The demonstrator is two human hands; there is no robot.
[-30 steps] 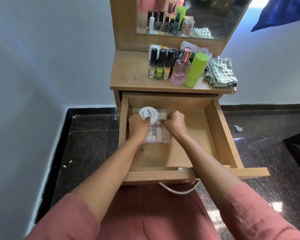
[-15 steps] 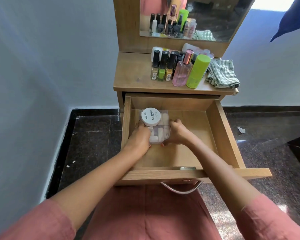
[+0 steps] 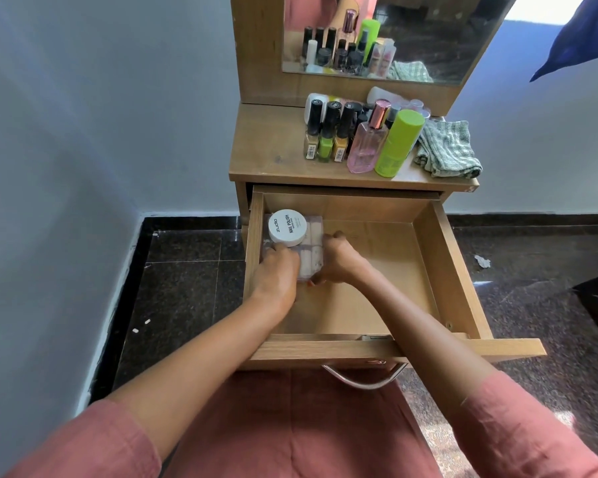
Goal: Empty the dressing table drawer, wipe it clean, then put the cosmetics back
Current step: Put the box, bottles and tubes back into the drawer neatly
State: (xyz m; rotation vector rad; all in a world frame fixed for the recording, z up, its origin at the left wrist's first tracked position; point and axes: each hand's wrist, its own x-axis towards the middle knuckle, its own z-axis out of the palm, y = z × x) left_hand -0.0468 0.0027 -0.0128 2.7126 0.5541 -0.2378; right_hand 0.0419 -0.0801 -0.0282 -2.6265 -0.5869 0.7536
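The wooden drawer (image 3: 442, 270) of the dressing table stands pulled out. In its far left corner lies a clear plastic box (image 3: 313, 251) of pale items, with a round white jar (image 3: 287, 227) labelled nail polish on top. My left hand (image 3: 278, 274) grips the box's near left side. My right hand (image 3: 337, 262) grips its right edge, fingers curled round it. Nail polish bottles (image 3: 327, 136), a pink perfume bottle (image 3: 366, 146) and a green spray can (image 3: 396, 144) stand on the tabletop.
A green checked cloth (image 3: 446, 150) lies at the tabletop's right end. The mirror (image 3: 411, 36) rises behind the bottles. A wall (image 3: 83, 132) runs close on the left. Dark tiled floor (image 3: 187, 288) surrounds the table. The drawer's metal handle (image 3: 361, 377) hangs over my lap.
Both hands have slid the clear box with the jar on it leftward and back, from the drawer's middle-left into its far left corner.
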